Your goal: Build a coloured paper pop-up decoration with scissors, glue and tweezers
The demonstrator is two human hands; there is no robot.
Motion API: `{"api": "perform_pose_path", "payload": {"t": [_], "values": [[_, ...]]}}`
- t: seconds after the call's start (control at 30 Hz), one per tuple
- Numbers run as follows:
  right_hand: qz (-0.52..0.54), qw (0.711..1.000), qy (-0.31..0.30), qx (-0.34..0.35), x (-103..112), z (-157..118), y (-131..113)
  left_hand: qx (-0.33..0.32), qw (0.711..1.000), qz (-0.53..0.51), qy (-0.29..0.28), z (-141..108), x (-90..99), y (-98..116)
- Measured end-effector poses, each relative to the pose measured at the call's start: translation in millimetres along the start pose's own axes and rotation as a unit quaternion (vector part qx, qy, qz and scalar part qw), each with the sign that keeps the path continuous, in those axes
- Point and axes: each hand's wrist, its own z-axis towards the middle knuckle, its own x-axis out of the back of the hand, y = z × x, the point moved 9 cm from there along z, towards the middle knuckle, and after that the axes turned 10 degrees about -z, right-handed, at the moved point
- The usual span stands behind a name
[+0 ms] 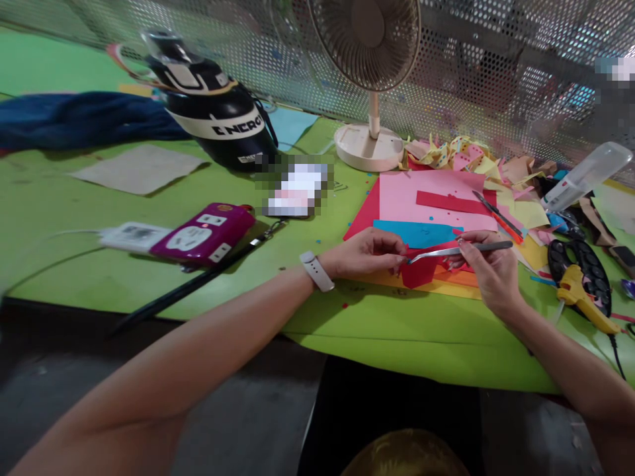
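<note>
My right hand (pixel 491 271) is closed around a pair of grey metal tweezers (pixel 449 251), which point left with a bent tip. That tip meets the fingertips of my left hand (pixel 370 254), which are pinched together; a tiny bluish speck shows there, too small to name. Just beneath the fingertips is a piece of red paper (pixel 419 272); whether my fingers hold it I cannot tell. Behind my hands lie a blue paper strip (pixel 417 233) and a pink sheet (pixel 426 188). Orange paper (pixel 456 285) lies under them at the front.
An orange-handled craft knife (pixel 501 221) rests on the pink sheet. Paper scraps (pixel 461 153), a yellow glue gun (pixel 580 291) and a clear bottle (pixel 588 175) are at right. A fan (pixel 370 147), a phone (pixel 297 188), a black jug (pixel 218 112) and a purple power strip (pixel 203 235) stand behind and left.
</note>
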Motion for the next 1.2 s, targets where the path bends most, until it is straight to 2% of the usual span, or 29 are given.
{"api": "perform_pose_path", "payload": {"t": [0.4, 0.83, 1.2], "values": [[-0.004, 1.0, 0.003, -0.012, 0.0, -0.2, 3.5, -0.005, 1.0, 0.017, -0.003, -0.1, -1.7, 4.5], [-0.004, 1.0, 0.027, -0.002, 3.6, -1.5, 2.5, 0.032, 0.997, -0.071, 0.005, 1.1, -4.0, -6.5], [-0.019, 0.998, 0.059, -0.001, 8.7, -2.7, 5.6, 0.014, 0.996, -0.083, 0.011, 0.6, -1.0, -4.6]]}}
